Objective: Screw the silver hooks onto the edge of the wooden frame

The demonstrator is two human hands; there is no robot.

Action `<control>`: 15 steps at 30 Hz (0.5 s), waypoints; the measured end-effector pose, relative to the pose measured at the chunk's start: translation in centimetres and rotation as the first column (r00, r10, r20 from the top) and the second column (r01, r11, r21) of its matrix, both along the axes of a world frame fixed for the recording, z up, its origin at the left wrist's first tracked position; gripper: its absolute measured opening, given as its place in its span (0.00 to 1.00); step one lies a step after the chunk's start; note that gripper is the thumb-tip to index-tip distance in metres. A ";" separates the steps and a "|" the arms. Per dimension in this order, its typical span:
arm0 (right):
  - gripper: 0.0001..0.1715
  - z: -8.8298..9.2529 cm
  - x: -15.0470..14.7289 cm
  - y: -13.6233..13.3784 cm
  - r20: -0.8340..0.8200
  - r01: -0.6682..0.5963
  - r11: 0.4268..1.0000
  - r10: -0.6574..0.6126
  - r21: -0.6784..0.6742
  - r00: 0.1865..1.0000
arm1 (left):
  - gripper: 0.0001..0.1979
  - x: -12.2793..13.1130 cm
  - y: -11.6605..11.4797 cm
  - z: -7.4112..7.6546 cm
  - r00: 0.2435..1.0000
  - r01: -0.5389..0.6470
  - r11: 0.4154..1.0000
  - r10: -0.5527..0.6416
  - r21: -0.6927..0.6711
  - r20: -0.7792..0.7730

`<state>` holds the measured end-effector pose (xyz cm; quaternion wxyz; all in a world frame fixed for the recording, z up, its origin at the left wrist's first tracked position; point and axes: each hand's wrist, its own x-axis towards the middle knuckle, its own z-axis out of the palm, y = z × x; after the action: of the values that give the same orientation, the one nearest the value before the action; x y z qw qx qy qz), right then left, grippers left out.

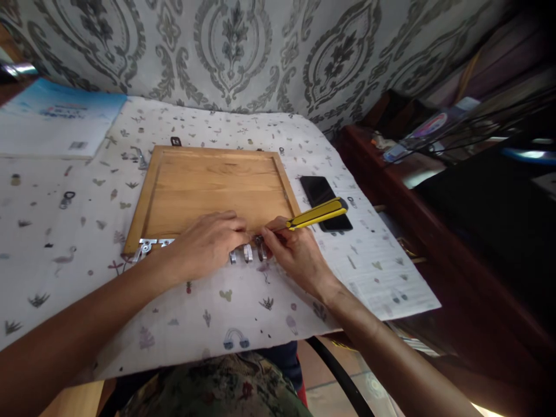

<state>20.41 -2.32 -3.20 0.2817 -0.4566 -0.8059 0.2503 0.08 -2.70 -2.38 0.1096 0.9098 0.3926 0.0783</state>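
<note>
A wooden framed panel (217, 179) lies flat on the table, with small metal fittings (147, 246) along its front edge. My left hand (206, 246) rests over that edge, its fingers closed together near the middle; what they pinch is hidden. My right hand (297, 252) is closed around a screwdriver with a yellow and black handle (317, 214), which slants up to the right. The screwdriver's tip is near the left fingertips and cannot be made out clearly. Curved shiny metal pieces (248, 253) hang at the edge between my hands.
A black phone (319, 191) lies right of the panel, partly under the screwdriver handle. A blue and white booklet (65, 116) lies at the far left on the patterned tablecloth (226, 313). A dark red desk (391, 191) with a clear bottle (430, 130) stands at the right.
</note>
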 end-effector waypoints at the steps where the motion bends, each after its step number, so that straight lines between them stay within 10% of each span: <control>1: 0.24 0.1 0.0 0.1 0.006 -0.009 1.000 0.009 -0.015 1.000 | 0.13 0.0 0.0 0.0 1.000 0.002 1.000 -0.002 -0.004 -0.014; 15: 0.14 0.4 -0.4 0.7 -0.341 -0.020 0.933 -0.111 -0.359 0.934 | 0.11 0.0 -0.2 -0.2 0.999 0.045 0.998 -0.045 0.050 0.006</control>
<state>19.96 -1.63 -2.80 0.3407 -0.4660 -0.6719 0.4641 0.06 -2.88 -2.55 0.0899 0.9206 0.3696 0.0886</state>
